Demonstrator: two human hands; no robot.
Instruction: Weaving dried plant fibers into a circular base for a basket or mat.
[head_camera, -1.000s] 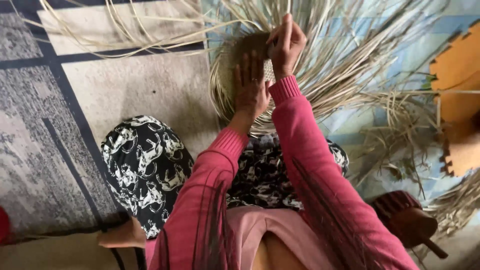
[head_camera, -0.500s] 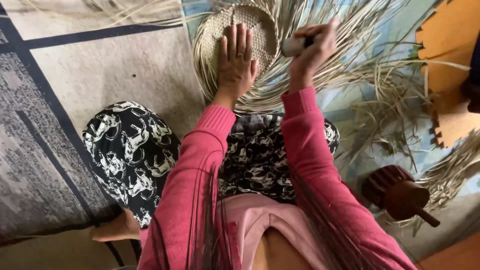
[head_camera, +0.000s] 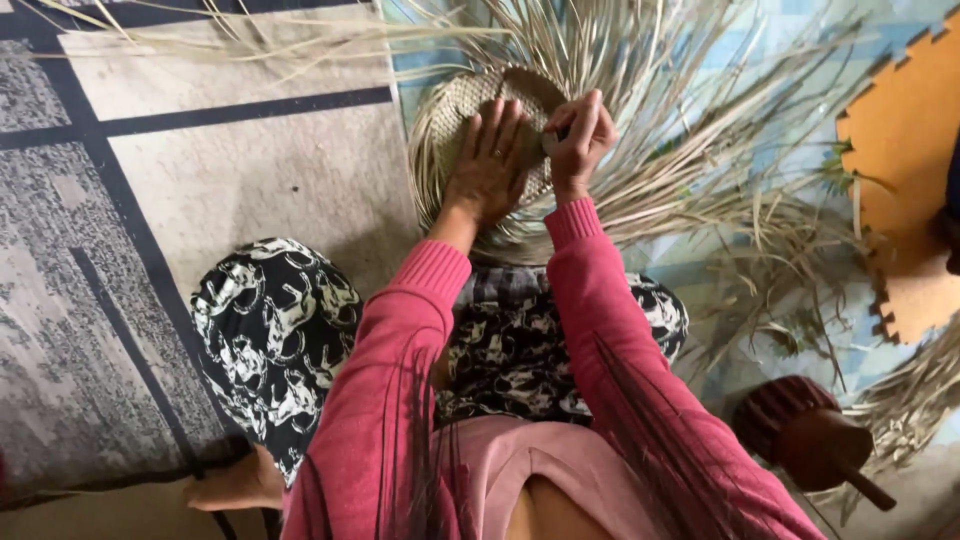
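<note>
A round woven straw disc (head_camera: 452, 120) lies on the floor in front of my knees, with long loose strands (head_camera: 680, 150) fanning out to the right and top. My left hand (head_camera: 487, 165) presses flat on the disc, fingers spread, a ring on one finger. My right hand (head_camera: 580, 140) sits just right of it, fingers curled around a small grey object at the disc's edge; what that object is I cannot tell. Both sleeves are pink.
A grey patterned rug (head_camera: 150, 250) covers the floor at left. An orange foam puzzle mat (head_camera: 905, 180) lies at right. A dark red wooden tool with a handle (head_camera: 805, 435) rests at lower right. More straw (head_camera: 250, 30) is scattered at the top.
My right hand moved in from the right, next to my left hand at the disc's edge. My left hand stays flat on the disc. The view shifted slightly.
</note>
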